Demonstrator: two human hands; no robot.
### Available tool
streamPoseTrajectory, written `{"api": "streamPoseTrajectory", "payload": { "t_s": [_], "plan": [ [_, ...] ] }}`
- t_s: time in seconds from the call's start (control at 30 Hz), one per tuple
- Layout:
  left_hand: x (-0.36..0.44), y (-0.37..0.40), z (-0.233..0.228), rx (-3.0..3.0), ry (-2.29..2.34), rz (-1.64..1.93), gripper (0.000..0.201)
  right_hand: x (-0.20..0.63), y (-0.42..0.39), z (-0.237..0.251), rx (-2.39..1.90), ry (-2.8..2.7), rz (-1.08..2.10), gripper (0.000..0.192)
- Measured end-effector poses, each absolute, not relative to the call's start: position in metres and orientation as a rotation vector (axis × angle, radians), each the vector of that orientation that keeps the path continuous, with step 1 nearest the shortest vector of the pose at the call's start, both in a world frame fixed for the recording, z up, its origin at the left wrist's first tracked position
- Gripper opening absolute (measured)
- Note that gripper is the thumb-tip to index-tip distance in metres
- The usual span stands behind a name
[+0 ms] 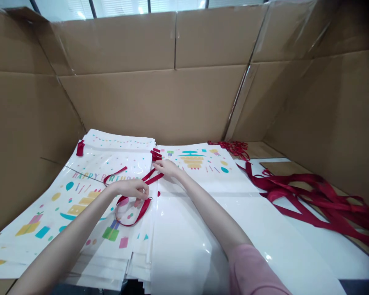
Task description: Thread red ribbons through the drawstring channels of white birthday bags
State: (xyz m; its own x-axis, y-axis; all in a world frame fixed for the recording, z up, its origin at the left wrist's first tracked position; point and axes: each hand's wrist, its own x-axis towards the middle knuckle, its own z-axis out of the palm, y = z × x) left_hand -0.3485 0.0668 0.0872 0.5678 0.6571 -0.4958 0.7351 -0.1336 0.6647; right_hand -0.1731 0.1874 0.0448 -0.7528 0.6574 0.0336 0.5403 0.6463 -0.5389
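A dark red ribbon (134,222) loops down from my left hand (134,190), whose fingers are closed on it over the printed bags. A small metal wire loop (150,198), like a pin, sticks out beside those fingertips. My right hand (166,168) pinches further red ribbon (153,178) at the seam between two stacks. Under my left hand lies a stack of white plastic bags (89,164) with "Happy Birthday", a cake and gifts in colour. Below my right arm lies a white plastic sheet (187,221) with an upside-down cake print at its far end.
Loose red ribbons (313,196) are heaped at the right, with a tangle of thin red ribbon (233,148) behind. Red ribbon ends (156,154) and a red tab (80,148) show at the stack's edges. Tall cardboard walls (147,98) enclose the back and sides.
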Motion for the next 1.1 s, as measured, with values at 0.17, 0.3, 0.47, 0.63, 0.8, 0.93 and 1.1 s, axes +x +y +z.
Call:
{"api": "streamPoseTrajectory", "payload": {
  "t_s": [0.17, 0.3, 0.47, 0.63, 0.8, 0.93, 1.1],
  "plan": [
    [-0.339, 0.104, 0.082, 1.775, 0.978, -0.132, 0.021, -0.17, 0.189, 0.048, -0.747, -2.855, 1.193, 0.03],
    [-0.335, 0.117, 0.079, 1.855, 0.908, -0.186, 0.019, -0.175, 0.19, 0.044, -0.658, -2.927, 1.307, 0.022],
    [-0.338, 0.117, 0.073, 1.821, 0.832, -0.143, 0.019, -0.18, 0.191, 0.034, -0.671, -2.945, 1.273, 0.02],
    [-0.342, 0.118, 0.067, 1.815, 0.799, -0.115, 0.023, -0.181, 0.189, 0.031, -0.665, -2.957, 1.255, 0.021],
    [-0.342, 0.118, 0.067, 1.844, 0.81, -0.148, 0.027, -0.182, 0.187, 0.031, -0.672, -2.953, 1.209, 0.022],
    [-0.343, 0.116, 0.07, 1.847, 0.829, -0.151, 0.03, -0.184, 0.186, 0.029, -0.664, -2.922, 1.264, 0.021],
    [-0.344, 0.116, 0.072, 1.821, 0.853, -0.15, 0.029, -0.184, 0.186, 0.029, -0.635, -2.923, 1.34, 0.022]
  ]
}}
